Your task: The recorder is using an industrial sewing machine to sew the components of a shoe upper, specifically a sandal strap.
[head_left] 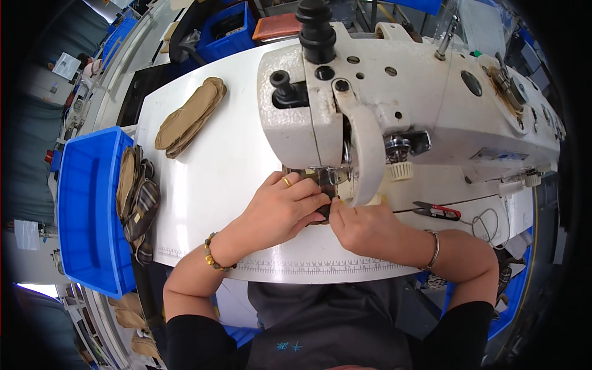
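A white industrial sewing machine (pixel 425 86) fills the upper right. Under its needle lies a dark brown fabric piece (pixel 324 209). My left hand (pixel 285 206), with a gold ring and beaded bracelet, has bent fingers gripping that piece at its left side. My right hand (pixel 364 228), a metal bangle at the wrist, is closed with fingertips at the piece's right edge, just below the machine's curved white arm; part of what it pinches is hidden. A stack of khaki sole-shaped pieces (pixel 190 116) rests on the white table (pixel 216 185) at the upper left.
A blue bin (pixel 86 209) stands left, with khaki and plaid pieces (pixel 139 209) over its edge. Red-and-black snips (pixel 436 209) lie near thin rods and cords at right. More blue crates (pixel 225 34) are behind; curved ruler markings run along the table's front edge.
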`<state>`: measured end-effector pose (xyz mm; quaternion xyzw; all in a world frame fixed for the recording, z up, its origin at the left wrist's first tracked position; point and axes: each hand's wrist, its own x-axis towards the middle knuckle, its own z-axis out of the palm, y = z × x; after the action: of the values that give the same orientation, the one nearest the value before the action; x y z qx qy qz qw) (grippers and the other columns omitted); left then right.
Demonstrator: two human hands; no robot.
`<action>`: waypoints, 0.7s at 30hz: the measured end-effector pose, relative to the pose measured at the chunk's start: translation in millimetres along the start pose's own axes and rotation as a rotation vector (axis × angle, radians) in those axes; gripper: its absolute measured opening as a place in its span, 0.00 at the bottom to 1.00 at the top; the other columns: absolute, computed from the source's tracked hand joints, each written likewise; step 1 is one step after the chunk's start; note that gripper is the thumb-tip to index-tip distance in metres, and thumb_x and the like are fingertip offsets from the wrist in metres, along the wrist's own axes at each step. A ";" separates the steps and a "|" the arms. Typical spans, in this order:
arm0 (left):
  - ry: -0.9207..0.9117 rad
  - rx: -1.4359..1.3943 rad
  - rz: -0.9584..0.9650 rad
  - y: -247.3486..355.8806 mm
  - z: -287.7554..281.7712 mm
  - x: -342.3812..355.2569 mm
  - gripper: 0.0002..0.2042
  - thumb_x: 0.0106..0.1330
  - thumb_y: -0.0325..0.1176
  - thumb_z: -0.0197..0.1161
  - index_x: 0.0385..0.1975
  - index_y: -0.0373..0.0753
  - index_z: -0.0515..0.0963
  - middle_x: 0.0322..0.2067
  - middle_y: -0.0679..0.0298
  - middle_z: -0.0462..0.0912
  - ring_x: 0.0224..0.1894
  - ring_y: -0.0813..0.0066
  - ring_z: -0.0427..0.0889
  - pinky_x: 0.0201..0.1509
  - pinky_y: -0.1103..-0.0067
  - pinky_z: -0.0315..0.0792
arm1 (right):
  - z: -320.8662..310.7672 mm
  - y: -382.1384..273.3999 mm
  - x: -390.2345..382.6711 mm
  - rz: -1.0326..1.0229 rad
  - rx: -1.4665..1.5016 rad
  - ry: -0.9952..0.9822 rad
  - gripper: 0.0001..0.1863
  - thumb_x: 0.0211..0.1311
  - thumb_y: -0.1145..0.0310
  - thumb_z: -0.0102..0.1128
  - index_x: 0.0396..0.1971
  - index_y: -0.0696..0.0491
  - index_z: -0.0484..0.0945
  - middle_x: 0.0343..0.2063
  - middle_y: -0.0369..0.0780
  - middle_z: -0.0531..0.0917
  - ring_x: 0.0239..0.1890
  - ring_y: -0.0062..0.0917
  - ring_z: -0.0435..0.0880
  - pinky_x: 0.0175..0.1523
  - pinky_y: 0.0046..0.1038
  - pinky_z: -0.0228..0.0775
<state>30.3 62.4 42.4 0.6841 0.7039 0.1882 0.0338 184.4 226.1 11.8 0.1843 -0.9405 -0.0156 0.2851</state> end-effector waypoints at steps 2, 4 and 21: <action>0.022 -0.014 0.023 -1.6 3.4 1.0 0.14 0.54 0.37 0.73 0.40 0.46 0.84 0.38 0.74 0.78 0.42 0.72 0.76 0.49 0.74 0.69 | -8.6 -2.4 -1.7 -0.008 -0.039 -0.129 0.11 0.44 0.72 0.62 0.29 0.62 0.83 0.18 0.36 0.77 0.17 0.18 0.77 0.19 0.22 0.67; 0.033 -0.017 0.029 -2.3 4.5 1.5 0.13 0.54 0.36 0.72 0.40 0.46 0.85 0.37 0.74 0.78 0.41 0.72 0.76 0.50 0.73 0.69 | -14.8 -5.6 -4.6 -0.019 0.002 -0.162 0.11 0.45 0.73 0.63 0.29 0.63 0.83 0.18 0.37 0.78 0.16 0.19 0.78 0.19 0.22 0.67; 0.076 0.056 -0.018 9.3 16.7 -1.6 0.12 0.56 0.29 0.70 0.41 0.42 0.81 0.38 0.69 0.79 0.37 0.70 0.80 0.46 0.68 0.67 | -14.2 -12.1 -5.0 0.014 0.204 -0.170 0.06 0.56 0.77 0.63 0.21 0.61 0.81 0.10 0.35 0.76 0.13 0.20 0.78 0.16 0.24 0.66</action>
<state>44.4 64.4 29.4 0.6706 0.7159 0.1941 -0.0104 200.0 217.7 19.4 0.2041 -0.9591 0.0666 0.1843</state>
